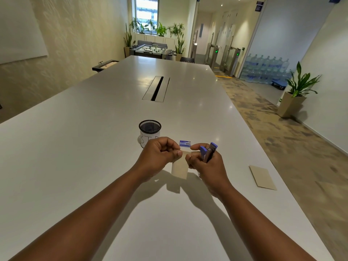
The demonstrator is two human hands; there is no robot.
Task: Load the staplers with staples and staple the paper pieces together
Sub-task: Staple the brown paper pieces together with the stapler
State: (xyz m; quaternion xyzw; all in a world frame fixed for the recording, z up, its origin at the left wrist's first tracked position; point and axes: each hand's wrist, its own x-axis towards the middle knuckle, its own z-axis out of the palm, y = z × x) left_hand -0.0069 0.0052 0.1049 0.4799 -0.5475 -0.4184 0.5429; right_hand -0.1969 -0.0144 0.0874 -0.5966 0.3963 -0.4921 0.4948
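bare forearms [105,210] over long white table [94,129] in plant-lined office

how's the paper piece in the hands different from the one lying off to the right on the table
The held paper piece is lifted off the table, pinched at its top edge by the left hand and the right hand; the paper on the table lies flat and untouched. The held one hangs down and looks smaller; the other looks larger and sits near the table's right edge. Both are plain tan and rectangular.
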